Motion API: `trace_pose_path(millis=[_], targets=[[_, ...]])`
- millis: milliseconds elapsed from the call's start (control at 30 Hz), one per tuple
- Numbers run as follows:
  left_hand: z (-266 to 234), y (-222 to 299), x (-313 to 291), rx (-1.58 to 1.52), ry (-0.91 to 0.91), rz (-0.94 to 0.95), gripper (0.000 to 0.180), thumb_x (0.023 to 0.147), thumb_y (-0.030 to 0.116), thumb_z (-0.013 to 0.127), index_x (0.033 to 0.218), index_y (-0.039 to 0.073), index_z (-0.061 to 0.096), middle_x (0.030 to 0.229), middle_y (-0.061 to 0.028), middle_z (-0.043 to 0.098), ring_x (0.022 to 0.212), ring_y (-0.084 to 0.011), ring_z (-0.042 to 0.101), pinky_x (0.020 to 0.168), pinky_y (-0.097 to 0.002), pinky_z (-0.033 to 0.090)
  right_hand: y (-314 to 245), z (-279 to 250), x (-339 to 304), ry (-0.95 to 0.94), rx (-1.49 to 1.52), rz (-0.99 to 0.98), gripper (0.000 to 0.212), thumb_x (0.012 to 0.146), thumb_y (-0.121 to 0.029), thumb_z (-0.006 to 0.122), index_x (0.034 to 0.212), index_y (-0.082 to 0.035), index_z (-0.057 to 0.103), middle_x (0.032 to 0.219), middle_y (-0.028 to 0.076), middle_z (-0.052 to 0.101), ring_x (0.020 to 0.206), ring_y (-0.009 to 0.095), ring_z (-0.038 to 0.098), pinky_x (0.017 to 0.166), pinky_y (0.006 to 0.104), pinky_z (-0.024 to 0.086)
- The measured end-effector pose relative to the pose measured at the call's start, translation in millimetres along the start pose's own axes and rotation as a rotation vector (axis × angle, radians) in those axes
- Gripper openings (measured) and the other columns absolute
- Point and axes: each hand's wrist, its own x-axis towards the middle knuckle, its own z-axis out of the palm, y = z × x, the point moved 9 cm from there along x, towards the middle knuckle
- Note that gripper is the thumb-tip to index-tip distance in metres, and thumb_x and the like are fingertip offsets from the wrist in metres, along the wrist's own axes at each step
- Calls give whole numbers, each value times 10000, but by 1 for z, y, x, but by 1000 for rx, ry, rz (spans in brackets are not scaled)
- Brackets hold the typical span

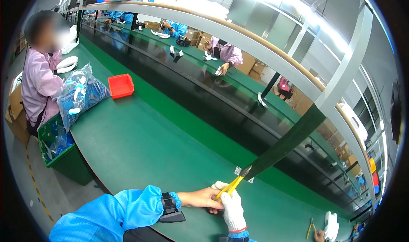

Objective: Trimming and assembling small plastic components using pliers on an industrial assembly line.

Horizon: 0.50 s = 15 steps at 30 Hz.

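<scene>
At lower centre, the bare left hand [203,198] and the white-gloved right hand [231,203] meet, both closed on the yellow-handled pliers [233,183]. The pliers rise from the grip, long axis slanting up-right, dark tip touching a small metal bracket [238,171] at the foot of the dark post [289,142].

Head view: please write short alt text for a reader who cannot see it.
A bare left hand and a white-gloved right hand together grip yellow-handled pliers on a green workbench. Farther left, a red bin sits by a bag of blue parts.
</scene>
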Motion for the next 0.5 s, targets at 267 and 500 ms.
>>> trace_pose_path(millis=[267,500], targets=[[1,2,-1,16,0,-8,394,984,235,646,1292,8,554,1085,-74,647,869,-130,655,774,-277,555,0,1,0,8,-15,29,449,948,-175,531,1336,48,499,1190,200,623,923,240,649,778,347,559],[2,5,-2,21,5,3,398,985,241,648,1291,4,554,1082,-80,639,870,-131,649,781,-282,554,1,1,0,10,7,38,465,942,-198,549,1335,47,504,1193,188,627,933,234,647,796,348,558]])
